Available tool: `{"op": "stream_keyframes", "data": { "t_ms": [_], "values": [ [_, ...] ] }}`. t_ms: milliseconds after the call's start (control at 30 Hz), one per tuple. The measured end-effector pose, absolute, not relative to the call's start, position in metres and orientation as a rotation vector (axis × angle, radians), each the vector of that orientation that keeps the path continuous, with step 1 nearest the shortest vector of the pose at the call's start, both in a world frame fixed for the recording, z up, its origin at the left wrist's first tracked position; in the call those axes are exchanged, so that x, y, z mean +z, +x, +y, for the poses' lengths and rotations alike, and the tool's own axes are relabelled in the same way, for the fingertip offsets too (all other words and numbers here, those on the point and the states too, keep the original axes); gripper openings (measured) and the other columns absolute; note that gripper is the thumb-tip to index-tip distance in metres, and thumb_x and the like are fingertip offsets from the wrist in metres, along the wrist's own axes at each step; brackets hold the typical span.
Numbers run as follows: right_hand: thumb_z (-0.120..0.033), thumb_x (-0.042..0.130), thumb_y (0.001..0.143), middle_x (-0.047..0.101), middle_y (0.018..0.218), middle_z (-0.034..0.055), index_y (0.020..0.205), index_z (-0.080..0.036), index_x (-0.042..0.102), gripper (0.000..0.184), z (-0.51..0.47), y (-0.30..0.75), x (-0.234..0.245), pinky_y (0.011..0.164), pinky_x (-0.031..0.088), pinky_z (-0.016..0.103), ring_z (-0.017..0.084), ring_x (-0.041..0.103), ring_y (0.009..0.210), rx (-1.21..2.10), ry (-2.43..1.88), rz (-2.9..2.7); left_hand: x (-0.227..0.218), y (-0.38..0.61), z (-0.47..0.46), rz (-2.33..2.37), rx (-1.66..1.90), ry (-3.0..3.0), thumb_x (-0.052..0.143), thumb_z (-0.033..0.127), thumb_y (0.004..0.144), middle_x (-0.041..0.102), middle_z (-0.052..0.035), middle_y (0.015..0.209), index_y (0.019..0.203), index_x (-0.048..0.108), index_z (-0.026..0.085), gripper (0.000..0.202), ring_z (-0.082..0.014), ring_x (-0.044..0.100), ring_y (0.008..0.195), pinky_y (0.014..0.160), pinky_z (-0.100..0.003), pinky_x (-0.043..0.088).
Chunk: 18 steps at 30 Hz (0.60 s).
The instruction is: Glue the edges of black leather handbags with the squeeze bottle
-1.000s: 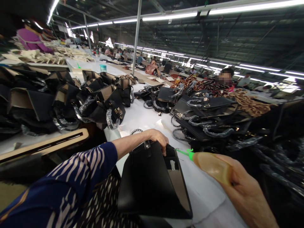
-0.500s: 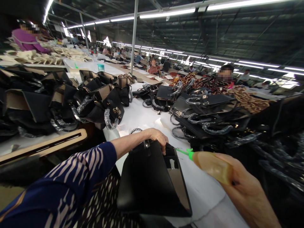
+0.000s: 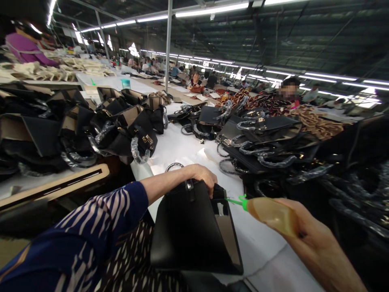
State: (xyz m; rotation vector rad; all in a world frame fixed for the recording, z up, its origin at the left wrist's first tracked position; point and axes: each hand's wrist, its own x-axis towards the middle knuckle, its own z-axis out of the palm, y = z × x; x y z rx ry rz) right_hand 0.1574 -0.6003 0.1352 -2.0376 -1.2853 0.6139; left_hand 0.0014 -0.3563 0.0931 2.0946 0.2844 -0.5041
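A black handbag stands before me, tilted, with a tan inner face showing along its right side. My left hand reaches over its top, fingers curled down on the upper edge; their tips are partly hidden. In my right hand is a squeeze bottle of amber liquid, held on its side. Its thin green nozzle points left, its tip at the bag's upper right edge. A plastic-wrapped handle rises behind my left forearm.
Several black handbags with wrapped handles crowd the left and a pile of more handbags lies at the right. White sheeting covers the table between. A tan slotted strip is at the left. Other people sit farther back.
The bottle's nozzle tip has moved slightly down along the bag's right edge. My left hand keeps its place on the bag. The whole view has shifted a little.
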Motion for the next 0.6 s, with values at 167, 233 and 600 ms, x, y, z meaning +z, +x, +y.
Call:
{"op": "stream_keyframes", "data": {
  "t_ms": [167,233,600],
  "values": [
    [-0.057,0.067,0.068,0.070,0.091,-0.0003,0.110,-0.029,0.056,0.052,-0.599,0.155,0.143,0.061,0.054,0.028,0.025,0.066,0.078,0.555,-2.066,-1.244,0.103,0.002,-0.370,0.318,-0.614,2.165,0.068,0.005,0.057,0.062,-0.0048,0.052,0.052,0.065,0.010,0.007,-0.0155,0.055,0.053,0.053,-0.024,0.047],
    [-0.058,0.066,0.069,0.070,0.092,0.0001,0.109,-0.029,0.055,0.050,-0.599,0.156,0.144,0.062,0.054,0.028,0.026,0.066,0.079,0.552,-2.071,-1.256,0.107,0.001,-0.373,0.324,-0.629,2.186,0.067,0.003,0.057,0.063,-0.0050,0.054,0.052,0.065,0.010,0.009,-0.0150,0.055,0.054,0.055,-0.024,0.048],
    [-0.060,0.061,0.073,0.069,0.088,-0.0021,0.109,-0.028,0.052,0.049,-0.598,0.154,0.144,0.065,0.049,0.026,0.022,0.064,0.078,0.618,-2.083,-1.297,0.119,0.002,-0.384,0.385,-0.652,2.297,0.065,0.006,0.063,0.060,-0.0026,0.051,0.052,0.062,0.010,0.012,-0.0146,0.055,0.052,0.057,-0.025,0.048]
  ]
}}
